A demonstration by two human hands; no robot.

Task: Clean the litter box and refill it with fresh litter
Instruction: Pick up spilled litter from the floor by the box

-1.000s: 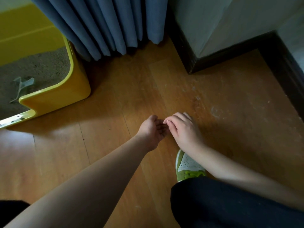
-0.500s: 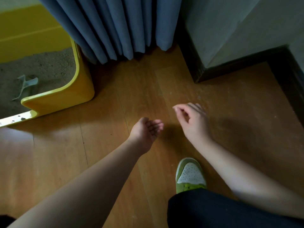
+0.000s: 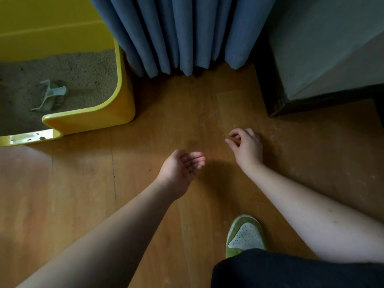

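The yellow litter box (image 3: 89,119) stands at the upper left, filled with grey-brown litter (image 3: 83,75). A pale scoop (image 3: 52,94) lies in the litter near the front wall. My left hand (image 3: 182,171) hovers palm up and cupped over the wooden floor; I cannot tell if anything lies in it. To its right, my right hand (image 3: 247,146) is lower, near the floor, with thumb and forefinger slightly apart and the other fingers curled down. Nothing shows between its fingers. Faint pale specks (image 3: 272,138) dot the floor beside it.
A blue curtain (image 3: 182,32) hangs to the floor behind the box. A wall corner with a dark baseboard (image 3: 270,96) juts out at the right. My green shoe (image 3: 245,235) and dark trouser leg are below. Dark grains sit on the box's front ledge (image 3: 31,138).
A second ago my right fingertips touched my left palm. The hands have since parted; the right hand moved right and forward toward the floor, and the left stays cupped.
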